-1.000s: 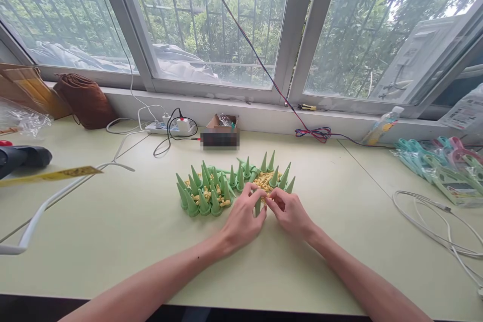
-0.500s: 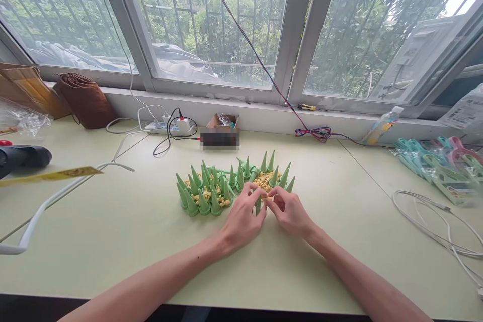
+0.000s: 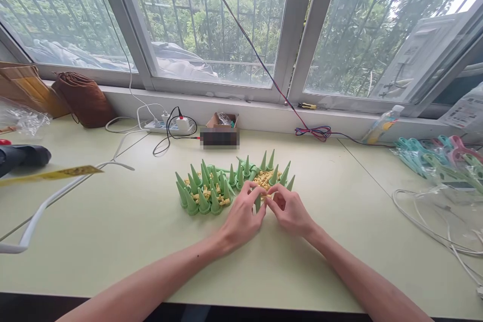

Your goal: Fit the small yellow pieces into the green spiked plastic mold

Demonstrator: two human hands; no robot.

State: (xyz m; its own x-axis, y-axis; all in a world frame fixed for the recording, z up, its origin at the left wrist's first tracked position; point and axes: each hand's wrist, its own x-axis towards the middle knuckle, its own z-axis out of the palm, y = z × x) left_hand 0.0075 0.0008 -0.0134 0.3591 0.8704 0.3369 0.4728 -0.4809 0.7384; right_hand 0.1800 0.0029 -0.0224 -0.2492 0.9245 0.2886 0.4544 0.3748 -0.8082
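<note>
My left hand is closed around a green cone-shaped spike, partly hidden by the fingers. My right hand pinches a small yellow plastic piece against the side of that spike; the fingertips cover most of the contact. Just beyond the hands lies a pile of small yellow pieces. Several green spikes stand upright on round bases to the left, with yellow fittings among them. More green spikes stand behind my right hand.
At the back are a small open cardboard box, a power strip with cables, and a coiled red-blue wire. A bottle leans by the window. Bagged plastic hangers and a white cable lie at right.
Both hands stay almost in place over the spike, with only a slight shift of the fingertips. At far right, a clear plastic bag shows more over the cable.
</note>
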